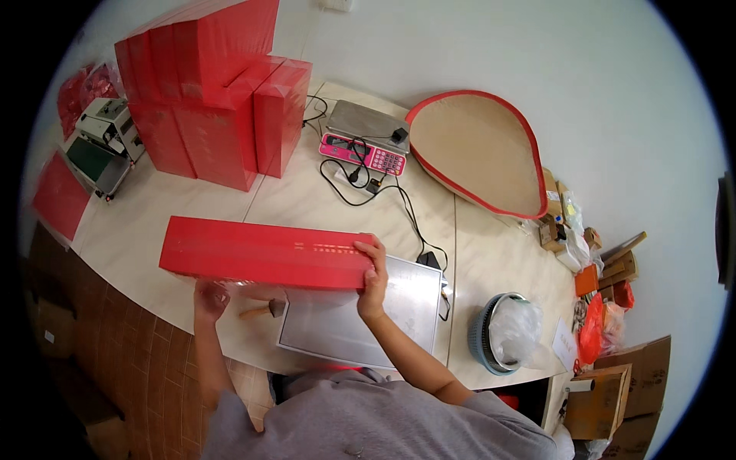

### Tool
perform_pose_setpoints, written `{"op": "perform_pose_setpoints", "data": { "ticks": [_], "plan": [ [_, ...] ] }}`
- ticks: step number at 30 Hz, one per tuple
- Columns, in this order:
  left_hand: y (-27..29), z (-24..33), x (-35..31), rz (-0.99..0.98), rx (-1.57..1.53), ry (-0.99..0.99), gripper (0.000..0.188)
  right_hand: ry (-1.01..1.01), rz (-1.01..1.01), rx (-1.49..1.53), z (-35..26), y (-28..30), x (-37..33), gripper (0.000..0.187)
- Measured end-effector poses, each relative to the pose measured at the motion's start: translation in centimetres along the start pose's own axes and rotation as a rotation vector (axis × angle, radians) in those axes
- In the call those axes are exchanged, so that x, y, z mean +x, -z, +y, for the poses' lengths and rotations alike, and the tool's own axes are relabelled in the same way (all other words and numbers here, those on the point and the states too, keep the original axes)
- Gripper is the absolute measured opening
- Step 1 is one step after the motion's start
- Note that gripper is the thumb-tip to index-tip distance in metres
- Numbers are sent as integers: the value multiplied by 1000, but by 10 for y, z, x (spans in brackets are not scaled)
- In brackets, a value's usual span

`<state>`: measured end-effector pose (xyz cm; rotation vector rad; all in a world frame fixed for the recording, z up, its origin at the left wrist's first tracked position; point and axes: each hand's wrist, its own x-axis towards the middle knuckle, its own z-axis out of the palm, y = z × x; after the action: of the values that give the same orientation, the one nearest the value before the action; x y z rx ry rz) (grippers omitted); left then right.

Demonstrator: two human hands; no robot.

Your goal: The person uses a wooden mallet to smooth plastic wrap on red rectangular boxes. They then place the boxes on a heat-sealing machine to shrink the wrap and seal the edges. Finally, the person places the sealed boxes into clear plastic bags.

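Observation:
A long red box (264, 253), wrapped in clear film or tape, is held up above the near side of the table. My right hand (372, 277) grips its right end, fingers bent over the top edge and thumb along the side. Under the left end of the box, my left hand (210, 297) supports it; most of its fingers are hidden by the box. Partly below the box lies a flat silver metal tray or plate (383, 322). Beside that plate's left edge is a brush-like tool (264, 309) with a wooden handle.
Stacked red boxes (207, 107) stand at the back left, near a small machine (107, 142). A pink-fronted scale (364, 126) with loose black cables sits behind. A woven tray (479, 153) leans on the wall. At right are a blue basket (479, 337) and cardboard boxes (602, 399).

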<state>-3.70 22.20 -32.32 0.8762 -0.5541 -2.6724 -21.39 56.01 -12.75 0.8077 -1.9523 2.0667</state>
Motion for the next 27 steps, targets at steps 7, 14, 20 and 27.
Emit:
{"op": "perform_pose_setpoints", "data": {
  "ticks": [7,14,20,27],
  "plan": [
    [-29,28,-39,-172,53,-272,26,-1,-95,30,-3,11,7,61],
    [-205,47,-88,-164,244,-503,45,66,-403,-394,-19,126,4,65],
    [-331,-23,-134,-361,576,-650,53,60,-420,-474,-37,160,15,108],
    [-384,-90,-149,-460,806,-703,54,-406,-367,-175,9,217,-22,83]
  ]
}}
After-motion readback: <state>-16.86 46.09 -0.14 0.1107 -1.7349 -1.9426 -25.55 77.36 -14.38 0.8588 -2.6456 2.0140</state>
